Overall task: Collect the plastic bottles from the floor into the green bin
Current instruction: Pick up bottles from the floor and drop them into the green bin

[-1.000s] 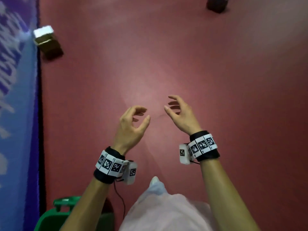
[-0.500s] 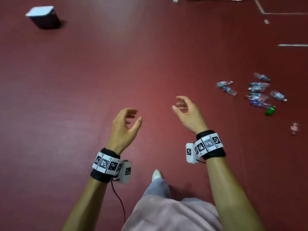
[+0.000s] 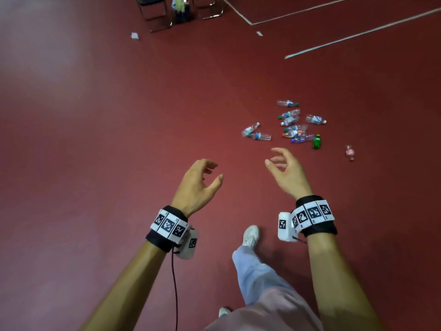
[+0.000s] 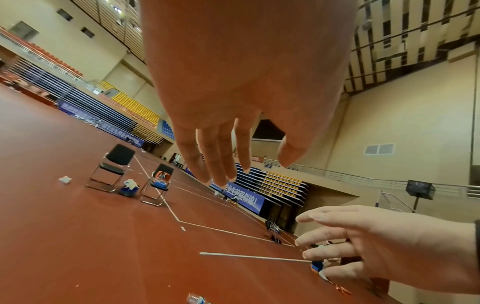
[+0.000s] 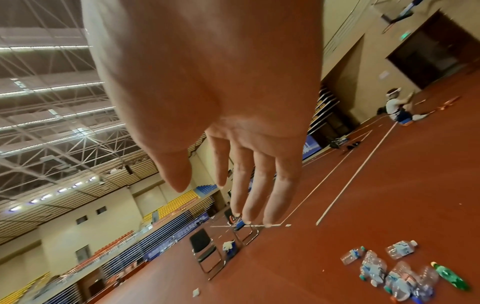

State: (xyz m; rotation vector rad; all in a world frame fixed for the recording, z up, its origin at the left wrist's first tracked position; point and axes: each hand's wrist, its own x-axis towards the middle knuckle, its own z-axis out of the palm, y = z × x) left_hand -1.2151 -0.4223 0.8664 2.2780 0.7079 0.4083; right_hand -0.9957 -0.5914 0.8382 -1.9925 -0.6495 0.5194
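Both my left hand (image 3: 198,185) and right hand (image 3: 287,174) hang relaxed, empty; the plastic bottles (image 3: 292,125) lie uncollected, far right.

I see a sports hall: red floor (image 3: 119,139) with white lines (image 3: 358,34), two black folding chairs (image 4: 114,164), tiered seating (image 4: 130,107), beige walls (image 4: 415,123).

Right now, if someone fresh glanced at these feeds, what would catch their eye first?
Probably the cluster of clear plastic bottles lying on the dark red floor, ahead and to the right, with one bright green plastic bottle at its near edge. Next, the two bare hands held out empty in front: the left hand and the right hand, each with a black wristband carrying square markers.
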